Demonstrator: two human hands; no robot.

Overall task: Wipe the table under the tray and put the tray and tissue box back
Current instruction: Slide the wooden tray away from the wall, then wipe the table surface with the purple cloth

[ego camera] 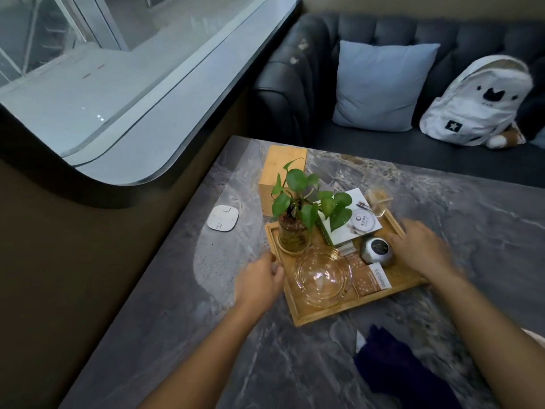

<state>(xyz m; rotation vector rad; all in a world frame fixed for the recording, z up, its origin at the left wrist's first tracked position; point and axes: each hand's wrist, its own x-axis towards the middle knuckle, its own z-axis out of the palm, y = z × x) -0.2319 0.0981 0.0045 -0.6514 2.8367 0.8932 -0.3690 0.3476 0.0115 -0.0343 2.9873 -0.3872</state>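
Observation:
A wooden tray [312,315] sits on the grey marble table [472,231]. It carries a potted green plant [298,214], a glass ashtray [323,274], a round silver device [377,250], a white card and brown packets. My left hand [261,278] grips the tray's left rim. My right hand [421,249] rests over the tray's right side, fingers spread, blurred. Behind the tray stands a wooden tissue box [280,175], touching its far left corner. A dark blue cloth [392,370] lies on the table in front of the tray.
A white square pad [222,218] lies on the table left of the tray. A dark sofa [368,143] behind the table holds a pale blue cushion [383,84] and a white backpack [477,104]. A window ledge [165,160] runs along the left.

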